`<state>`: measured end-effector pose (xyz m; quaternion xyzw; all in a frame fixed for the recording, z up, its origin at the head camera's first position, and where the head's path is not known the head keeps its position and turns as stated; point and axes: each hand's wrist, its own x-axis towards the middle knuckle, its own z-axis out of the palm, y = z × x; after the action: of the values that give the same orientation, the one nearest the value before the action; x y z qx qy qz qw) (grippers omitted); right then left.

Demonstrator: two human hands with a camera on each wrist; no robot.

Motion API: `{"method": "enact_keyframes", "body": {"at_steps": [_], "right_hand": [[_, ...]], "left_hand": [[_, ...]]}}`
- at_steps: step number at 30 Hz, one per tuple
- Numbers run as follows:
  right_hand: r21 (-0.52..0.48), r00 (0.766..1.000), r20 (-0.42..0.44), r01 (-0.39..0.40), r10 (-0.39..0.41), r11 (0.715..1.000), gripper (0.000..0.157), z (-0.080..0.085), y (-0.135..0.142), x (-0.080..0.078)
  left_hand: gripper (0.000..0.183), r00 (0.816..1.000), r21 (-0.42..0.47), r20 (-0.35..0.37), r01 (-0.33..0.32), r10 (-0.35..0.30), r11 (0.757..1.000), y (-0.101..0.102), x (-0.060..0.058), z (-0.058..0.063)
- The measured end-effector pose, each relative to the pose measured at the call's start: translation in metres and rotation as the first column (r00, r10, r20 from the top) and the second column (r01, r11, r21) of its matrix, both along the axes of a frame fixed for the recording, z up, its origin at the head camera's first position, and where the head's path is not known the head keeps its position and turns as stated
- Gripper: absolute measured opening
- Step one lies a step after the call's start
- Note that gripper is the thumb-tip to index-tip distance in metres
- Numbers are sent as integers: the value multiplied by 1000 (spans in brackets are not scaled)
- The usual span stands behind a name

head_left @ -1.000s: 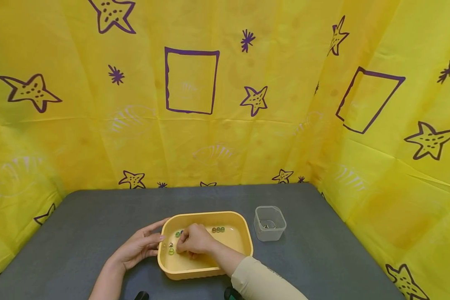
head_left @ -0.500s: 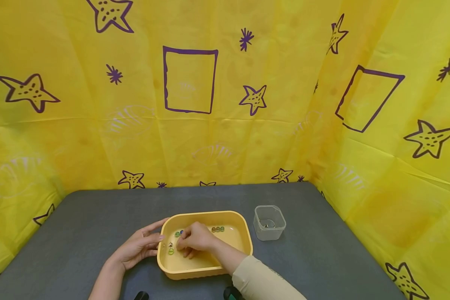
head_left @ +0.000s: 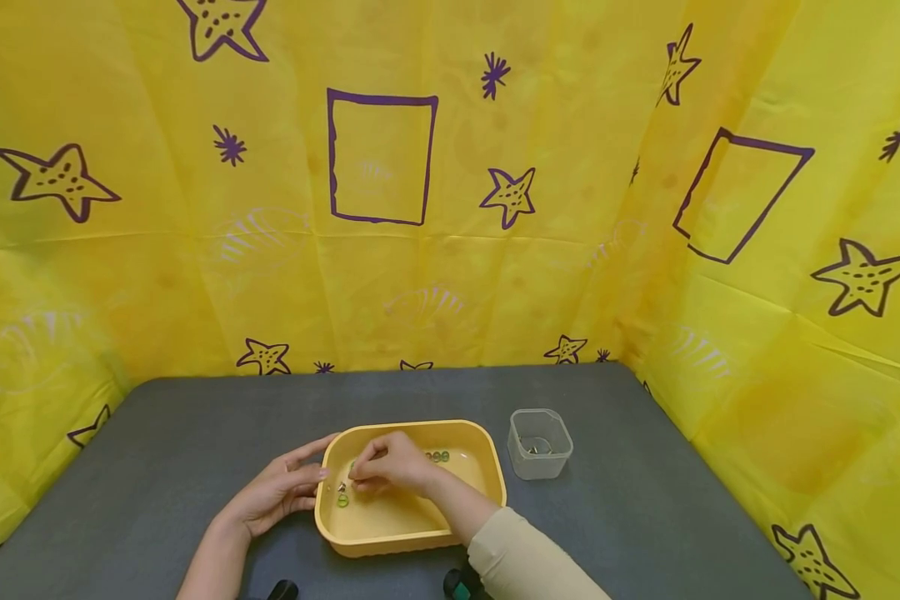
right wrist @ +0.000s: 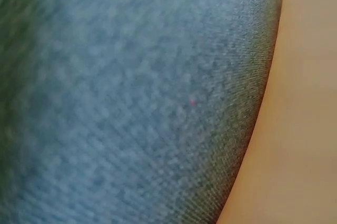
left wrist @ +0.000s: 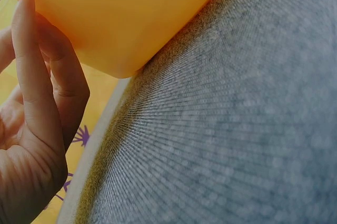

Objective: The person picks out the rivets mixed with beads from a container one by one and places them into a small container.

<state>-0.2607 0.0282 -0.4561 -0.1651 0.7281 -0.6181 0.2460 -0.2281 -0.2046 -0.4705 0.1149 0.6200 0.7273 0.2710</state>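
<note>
A yellow rectangular tray (head_left: pixel 405 546) sits on the dark table. My left hand (head_left: pixel 273 493) steadies its left side, fingers spread along the outer wall and thumb at the rim; the left wrist view shows the fingertips against the wall. Inside the tray, my right hand (head_left: pixel 396 467) has its thumb and index finger brought together low near the left end; I cannot tell what is between them. Just left of those fingertips lies a small shiny metal piece (head_left: pixel 342 487), with a yellow-green marble (head_left: pixel 342 501) below it. Green marbles (head_left: pixel 441 457) by the back wall are partly hidden by the right hand.
A clear square plastic cup (head_left: pixel 540 450) with small metal pieces at its bottom stands right of the tray. Two dark objects, one black (head_left: pixel 283 590) and one black and green (head_left: pixel 461 586), lie at the front edge. Yellow patterned cloth (head_left: pixel 450 292) encloses the table.
My right hand has risen slightly and shifted toward the back left, now covering the blue marble and much of the green one by it. My left hand and the tray stay in place.
</note>
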Motion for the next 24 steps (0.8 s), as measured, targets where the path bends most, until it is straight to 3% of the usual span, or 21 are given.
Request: {"method": "enact_keyframes", "body": {"at_steps": [12, 24], "right_hand": [[-154, 985, 133, 126, -106, 980, 21, 10, 2, -3], [-227, 979, 176, 146, -107, 963, 25, 19, 7, -7]], "left_hand": [[74, 1000, -20, -12, -5, 4, 1000, -1, 0, -1], [76, 1000, -28, -9, -16, 16, 999, 0, -1, -1]]}}
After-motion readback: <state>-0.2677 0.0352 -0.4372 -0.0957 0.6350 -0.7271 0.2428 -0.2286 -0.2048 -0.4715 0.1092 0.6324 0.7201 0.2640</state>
